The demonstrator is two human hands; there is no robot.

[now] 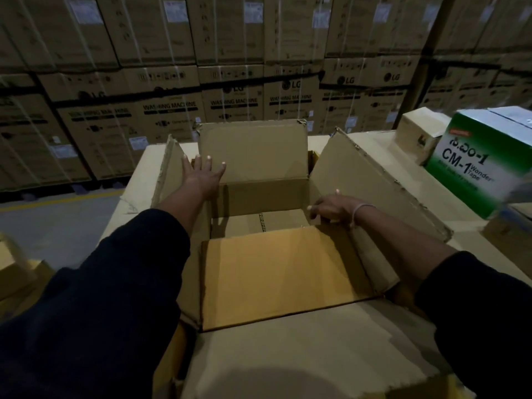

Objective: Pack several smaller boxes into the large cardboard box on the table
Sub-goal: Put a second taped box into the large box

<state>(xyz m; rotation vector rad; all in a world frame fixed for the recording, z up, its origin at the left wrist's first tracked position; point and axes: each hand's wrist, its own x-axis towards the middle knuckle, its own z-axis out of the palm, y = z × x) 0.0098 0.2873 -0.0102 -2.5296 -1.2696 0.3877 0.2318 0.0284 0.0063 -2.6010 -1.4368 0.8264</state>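
The large cardboard box (264,197) stands open on the table right before me, its four flaps spread or raised. A taped brown carton (259,224) lies inside at the bottom. My left hand (203,175) reaches to the far left corner with fingers spread, flat against the far flap (253,148) and beside the left flap (169,165). My right hand (334,207) rests on the right rim, fingers curled over the edge at the base of the right flap (368,182). The near flap (282,272) is folded inward, hiding the near part of the inside.
A green and white CM-1 tape box (483,165) sits at the right on the table, with a small brown box (420,136) behind it. Stacked washing machine cartons (230,82) wall off the far side. Grey floor (57,223) lies to the left.
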